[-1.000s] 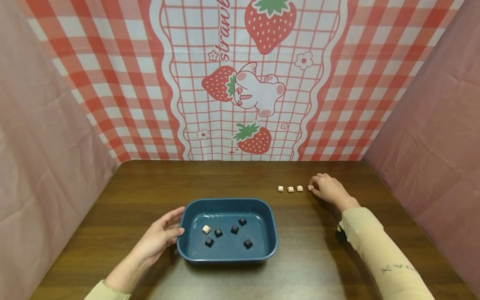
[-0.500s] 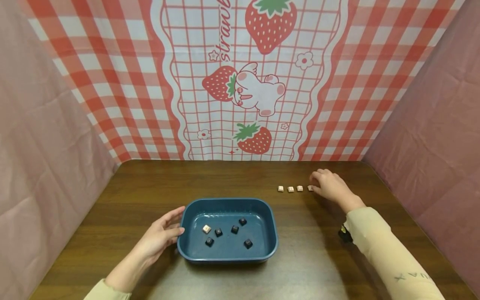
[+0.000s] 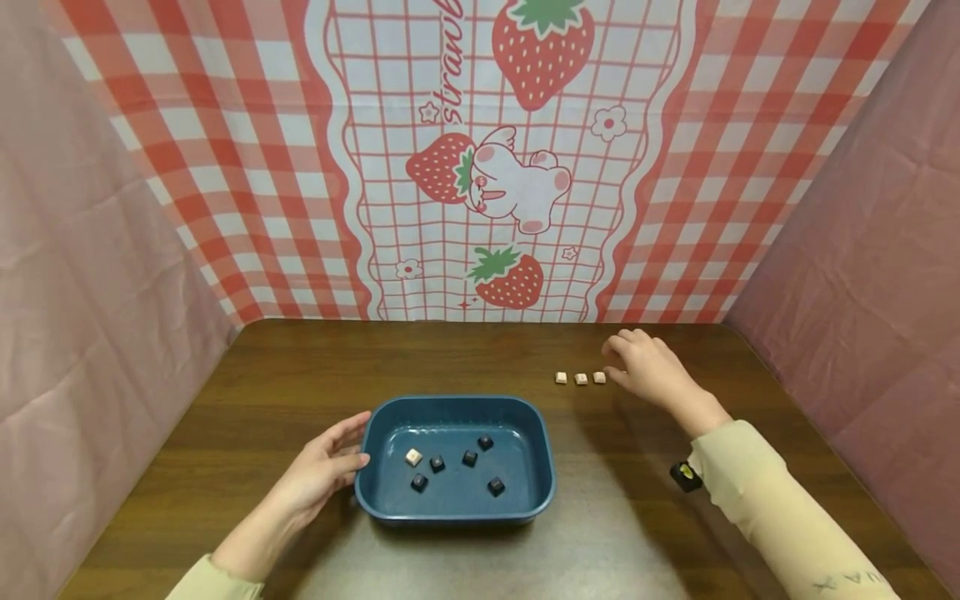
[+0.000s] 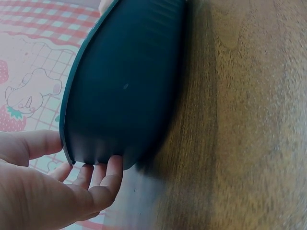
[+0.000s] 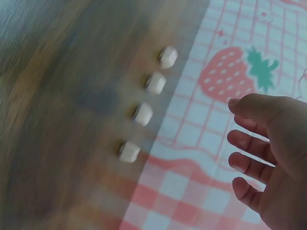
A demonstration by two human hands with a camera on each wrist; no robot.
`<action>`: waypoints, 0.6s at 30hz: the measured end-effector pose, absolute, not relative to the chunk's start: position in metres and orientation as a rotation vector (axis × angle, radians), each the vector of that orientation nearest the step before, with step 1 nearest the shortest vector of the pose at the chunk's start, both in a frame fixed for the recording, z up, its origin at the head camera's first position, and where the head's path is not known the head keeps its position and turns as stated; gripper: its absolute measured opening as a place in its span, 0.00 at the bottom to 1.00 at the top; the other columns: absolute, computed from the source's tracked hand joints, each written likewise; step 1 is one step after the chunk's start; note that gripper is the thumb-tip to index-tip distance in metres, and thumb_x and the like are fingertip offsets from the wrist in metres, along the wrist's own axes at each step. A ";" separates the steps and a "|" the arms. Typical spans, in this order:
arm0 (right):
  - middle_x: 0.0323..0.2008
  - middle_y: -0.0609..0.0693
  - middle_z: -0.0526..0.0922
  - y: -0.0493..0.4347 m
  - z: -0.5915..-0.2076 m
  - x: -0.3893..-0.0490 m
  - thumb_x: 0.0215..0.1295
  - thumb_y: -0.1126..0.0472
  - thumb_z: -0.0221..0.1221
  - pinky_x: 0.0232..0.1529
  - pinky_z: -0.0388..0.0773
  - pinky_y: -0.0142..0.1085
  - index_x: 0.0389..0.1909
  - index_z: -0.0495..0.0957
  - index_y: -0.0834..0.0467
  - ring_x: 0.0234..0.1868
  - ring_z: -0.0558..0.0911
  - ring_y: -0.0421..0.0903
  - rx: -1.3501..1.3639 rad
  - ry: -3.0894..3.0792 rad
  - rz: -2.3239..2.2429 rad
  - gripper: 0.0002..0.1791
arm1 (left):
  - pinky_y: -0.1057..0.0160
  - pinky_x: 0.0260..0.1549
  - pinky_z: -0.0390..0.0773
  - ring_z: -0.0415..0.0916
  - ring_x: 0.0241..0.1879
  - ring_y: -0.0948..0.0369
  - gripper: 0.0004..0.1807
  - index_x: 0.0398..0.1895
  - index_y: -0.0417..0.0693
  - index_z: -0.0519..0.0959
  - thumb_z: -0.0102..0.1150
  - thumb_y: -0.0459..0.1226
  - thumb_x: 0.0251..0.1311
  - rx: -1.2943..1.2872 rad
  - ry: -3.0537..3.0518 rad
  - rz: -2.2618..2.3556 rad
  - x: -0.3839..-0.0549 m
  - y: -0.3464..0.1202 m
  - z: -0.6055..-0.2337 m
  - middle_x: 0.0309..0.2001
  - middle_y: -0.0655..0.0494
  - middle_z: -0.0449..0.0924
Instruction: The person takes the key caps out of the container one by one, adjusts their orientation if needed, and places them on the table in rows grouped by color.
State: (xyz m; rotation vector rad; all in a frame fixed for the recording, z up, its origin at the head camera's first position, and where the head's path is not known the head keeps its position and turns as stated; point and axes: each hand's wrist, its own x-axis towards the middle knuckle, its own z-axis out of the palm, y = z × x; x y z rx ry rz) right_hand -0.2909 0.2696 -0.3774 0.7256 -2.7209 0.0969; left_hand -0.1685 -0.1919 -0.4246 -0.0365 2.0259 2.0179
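A blue rectangular tray (image 3: 453, 508) holds several black keycaps (image 3: 469, 458) and one white keycap (image 3: 413, 457). My left hand (image 3: 318, 475) touches its left side, thumb at the rim and fingertips against the outer wall, as the left wrist view (image 4: 72, 187) also shows. Toward the back right, white keycaps (image 3: 581, 379) stand spaced in a row. My right hand (image 3: 648, 367) hovers at the row's right end with fingers loosely bent, hiding the rightmost keycap from the head view. The right wrist view shows that keycap (image 5: 129, 152) on the table, apart from the fingers, which hold nothing.
The brown wooden table (image 3: 300, 358) meets a red-and-white checked strawberry cloth (image 3: 300, 250) at the back. Pink cloths (image 3: 862, 275) hang on both sides. A small black device (image 3: 686, 476) is at the right wrist.
My right hand has come off the rightmost white keycap and shifted slightly up and left over it, covering it in the head view. The left hand and tray stay put.
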 end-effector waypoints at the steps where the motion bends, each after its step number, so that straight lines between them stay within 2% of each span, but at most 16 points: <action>1: 0.34 0.53 0.79 0.266 -0.376 -0.289 0.50 0.60 0.68 0.32 0.71 0.49 0.36 0.78 0.59 0.37 0.76 0.53 0.727 -2.719 0.099 0.13 | 0.57 0.46 0.77 0.69 0.57 0.49 0.34 0.71 0.41 0.56 0.50 0.25 0.60 -0.038 2.026 2.018 -0.168 -0.192 -0.424 0.67 0.35 0.58; 12: 0.37 0.53 0.80 0.230 -0.360 -0.268 0.50 0.58 0.68 0.36 0.71 0.48 0.40 0.79 0.58 0.40 0.75 0.52 0.762 -2.691 0.124 0.17 | 0.57 0.46 0.77 0.69 0.58 0.49 0.34 0.71 0.41 0.56 0.50 0.24 0.60 -0.042 2.029 2.017 -0.168 -0.192 -0.424 0.67 0.34 0.58; 18: 0.37 0.51 0.79 0.209 -0.349 -0.256 0.51 0.56 0.68 0.36 0.70 0.44 0.40 0.79 0.57 0.39 0.75 0.50 0.837 -2.645 0.132 0.16 | 0.57 0.46 0.77 0.68 0.58 0.48 0.34 0.71 0.41 0.56 0.50 0.25 0.60 -0.047 2.030 2.017 -0.168 -0.191 -0.424 0.67 0.35 0.58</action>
